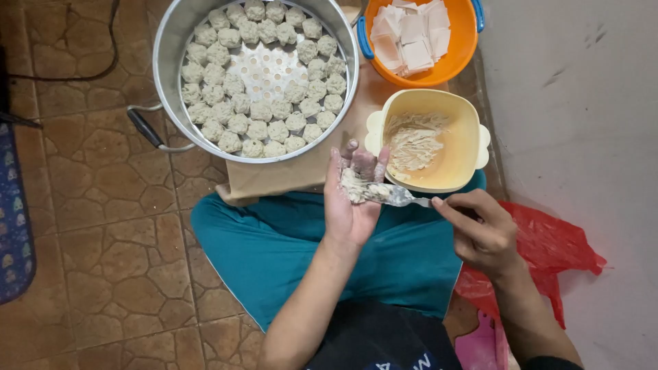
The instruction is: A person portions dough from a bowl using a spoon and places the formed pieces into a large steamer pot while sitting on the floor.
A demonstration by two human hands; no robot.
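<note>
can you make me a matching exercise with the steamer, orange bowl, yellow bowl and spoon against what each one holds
Things:
1. steamer
2. orange bowl
3. yellow bowl
4. spoon

What each holds:
A. pale shredded filling, mostly scraped down
B. stacked square wrappers
C. a lump of filling pressed into the left hand
D. rings of shaped dumplings on a perforated tray

Pairs: 1-D, 2-B, 3-A, 4-C. The right hand holds the spoon's handle.

Bare forearms; teal trousers (274, 247) over crossed legs; dark top (384, 342) with pale lettering; dark cuff on right arm.
</note>
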